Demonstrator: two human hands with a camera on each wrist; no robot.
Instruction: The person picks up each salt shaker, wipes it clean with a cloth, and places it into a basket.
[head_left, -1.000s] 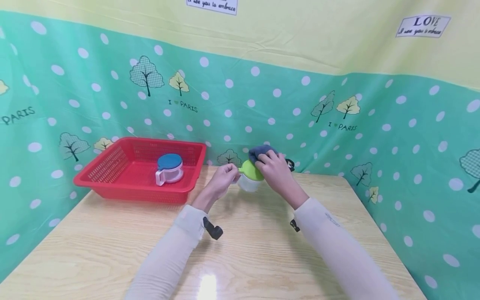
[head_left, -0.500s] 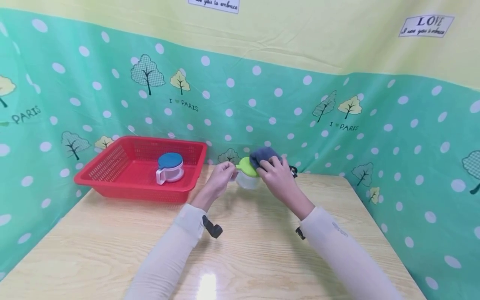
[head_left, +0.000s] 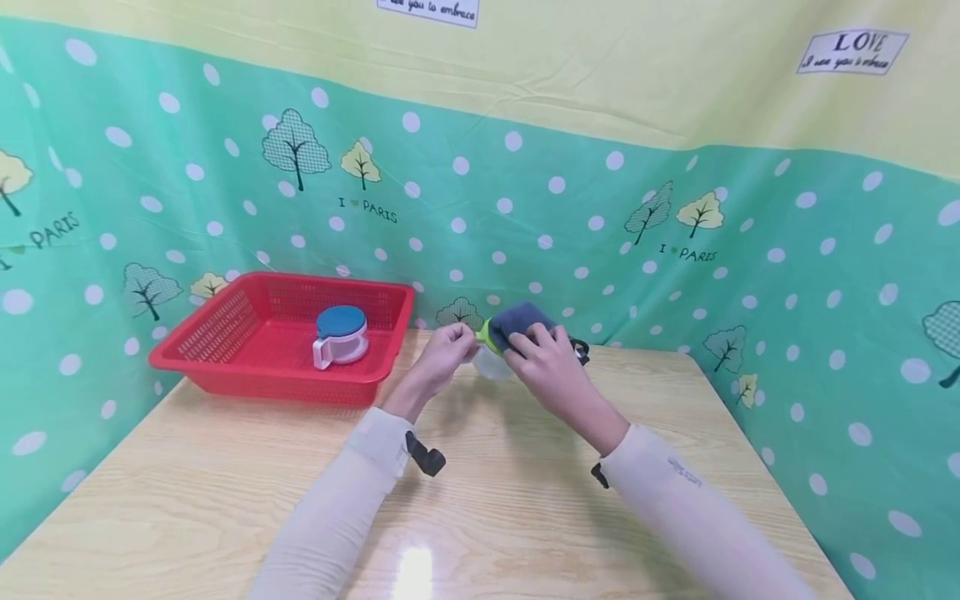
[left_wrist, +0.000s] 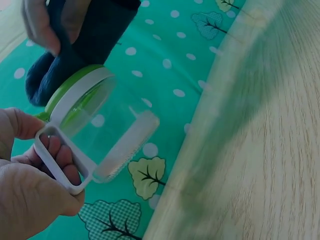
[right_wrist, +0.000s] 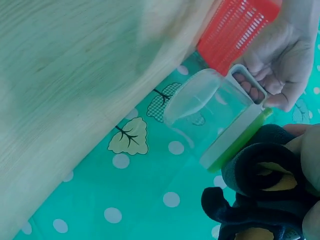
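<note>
My left hand (head_left: 442, 358) grips the white handle (left_wrist: 57, 162) of a clear seasoning jar (left_wrist: 120, 127) with a green lid (right_wrist: 237, 142). The jar is held above the table, its fingers passing through the handle loop. My right hand (head_left: 553, 367) holds a dark blue cloth (head_left: 521, 321) and presses it on the lid. In the head view the cloth and right hand hide most of the lid and part of the jar. In the right wrist view the cloth (right_wrist: 260, 170) is folded in the fingers beside the lid.
A red perforated basket (head_left: 277, 386) stands on the left of the wooden table (head_left: 480, 500). Inside it sits a similar jar with a blue lid (head_left: 341, 320) and a pale handle. A patterned green and yellow curtain (head_left: 585, 200) hangs behind and beside the table.
The cloth in my right hand has shifted left over the green lid and now covers more of it. My left hand keeps its hold on the handle, almost still.
</note>
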